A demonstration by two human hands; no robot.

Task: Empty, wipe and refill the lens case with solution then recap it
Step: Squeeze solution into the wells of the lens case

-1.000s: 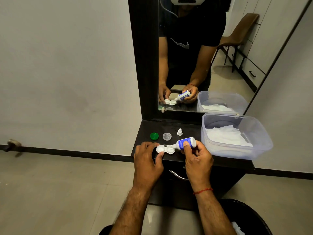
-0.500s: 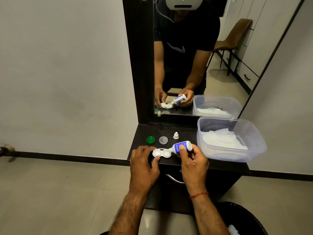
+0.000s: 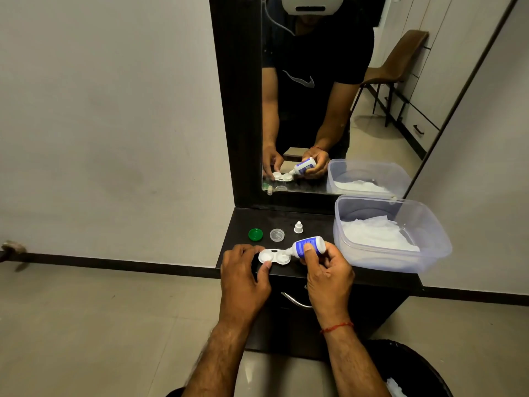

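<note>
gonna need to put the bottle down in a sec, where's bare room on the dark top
Bare room: the back strip between the bottle cap and the plastic tub, below the mirror. Also the back left corner behind the green cap. Crowded: the front edge, where both hands work at the lens case.

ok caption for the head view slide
Right hand tips solution bottle into lens case steadied by left hand.

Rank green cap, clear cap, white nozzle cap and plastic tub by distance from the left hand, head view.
From the left hand:
1. green cap, just behind its fingers, on the counter's left.
2. clear cap, next along to the right.
3. white nozzle cap, further right and back.
4. plastic tub, on the counter's far right.
</note>
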